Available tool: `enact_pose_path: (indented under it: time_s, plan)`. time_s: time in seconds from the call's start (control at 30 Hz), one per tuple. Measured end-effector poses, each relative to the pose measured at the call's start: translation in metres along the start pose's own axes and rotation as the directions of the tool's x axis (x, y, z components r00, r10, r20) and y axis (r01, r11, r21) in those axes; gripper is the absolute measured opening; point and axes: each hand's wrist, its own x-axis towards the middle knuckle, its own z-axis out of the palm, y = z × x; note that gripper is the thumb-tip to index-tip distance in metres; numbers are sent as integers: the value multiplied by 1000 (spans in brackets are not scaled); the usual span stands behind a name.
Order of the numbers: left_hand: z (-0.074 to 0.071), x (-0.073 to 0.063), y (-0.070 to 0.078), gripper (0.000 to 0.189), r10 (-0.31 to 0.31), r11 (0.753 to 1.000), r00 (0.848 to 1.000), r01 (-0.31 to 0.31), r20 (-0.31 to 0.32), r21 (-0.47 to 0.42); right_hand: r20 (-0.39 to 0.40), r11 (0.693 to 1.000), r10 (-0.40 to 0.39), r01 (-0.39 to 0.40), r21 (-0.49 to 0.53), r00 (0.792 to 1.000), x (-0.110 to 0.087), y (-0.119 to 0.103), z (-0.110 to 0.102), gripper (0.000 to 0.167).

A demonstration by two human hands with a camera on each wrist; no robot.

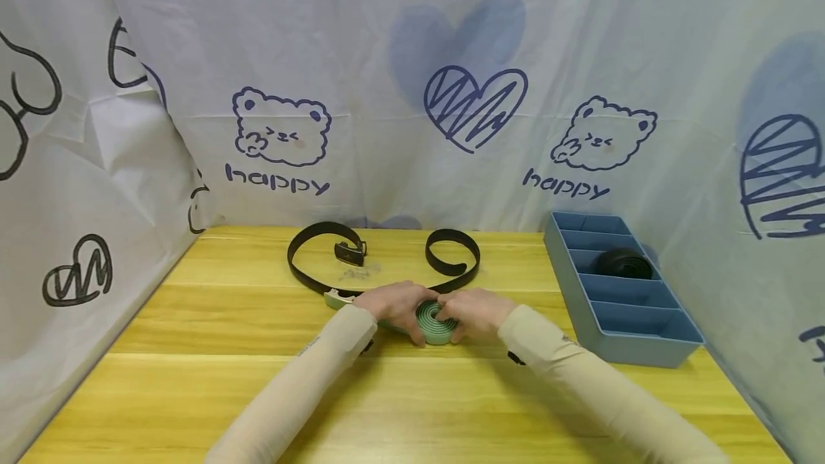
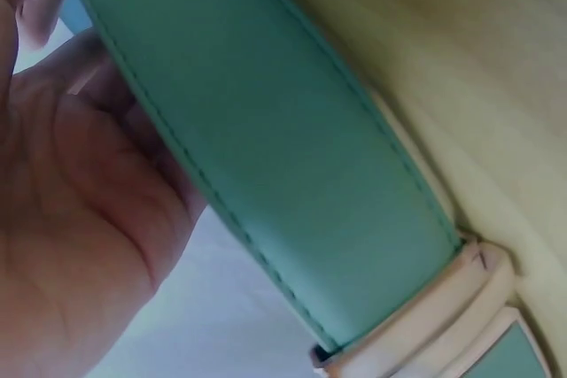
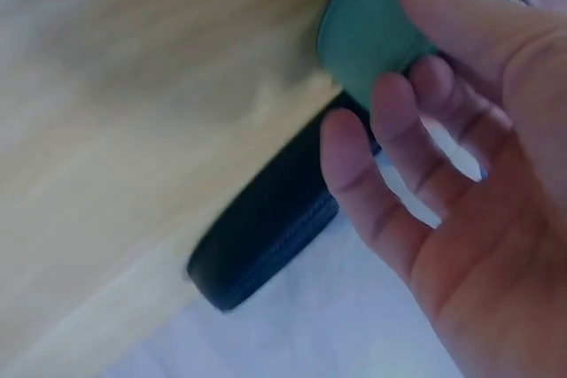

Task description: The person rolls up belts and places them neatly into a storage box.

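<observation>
The only words to be read are "happy", printed twice on the far cloth, once at left and once at right under a bear drawing. Small marks on the left sleeve and right sleeve are too small to read, as is a faint mark on the black buckle.

The green belt is rolled mid-table, its buckle end running out to the left. The left hand holds the roll from the left, thumb on the near side; the right hand grips it from the right, fingers bent around it. Just beyond lies the black belt, curled at both ends. At right, a blue box has a dark coil in a middle compartment.

The left wrist view alone shows the stitching along the green strap and the ridges of its pale loop. The right wrist view shows the roll's smooth side and the black belt's curved end just past the fingertips.
</observation>
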Motion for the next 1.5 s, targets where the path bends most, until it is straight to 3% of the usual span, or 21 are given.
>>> enact_pose_path:
  time_s: [0.17, 0.67, 0.97, 1.13, 1.23, 1.37, 1.5]
  plan:
    - [0, 1, 1, 70, 0, 1000, 1000, 0, -6, 10, -48, 999, 9, -6, 51, 999, 4, -4, 6, 43]
    - [-1, 2, 1, 64, -10, 1000, 1000, 10, -4, 16, -116, 996, -2, 12, 87, 993, 5, -6, 8, 29]
    - [0, 2, -1, 62, -32, 999, 999, 32, -6, 4, -74, 999, -39, 41, 26, 997, 2, -3, 3, 27]
    - [-1, 3, -2, 69, -22, 1000, 1000, 22, -10, 22, -31, 999, -33, 33, -1, 999, 0, 0, 0, 40]
    - [0, 3, -2, 65, -18, 999, 1000, 18, -17, 33, -57, 1000, -15, 16, 26, 998, 3, -2, 3, 39]
    - [2, 4, -2, 55, -21, 998, 999, 23, -38, 60, -150, 999, -8, 15, 46, 989, 6, -5, 11, 36]
    - [2, 5, -4, 59, -12, 997, 998, 16, -56, 77, -157, 998, -55, 52, -23, 986, 6, -3, 10, 29]
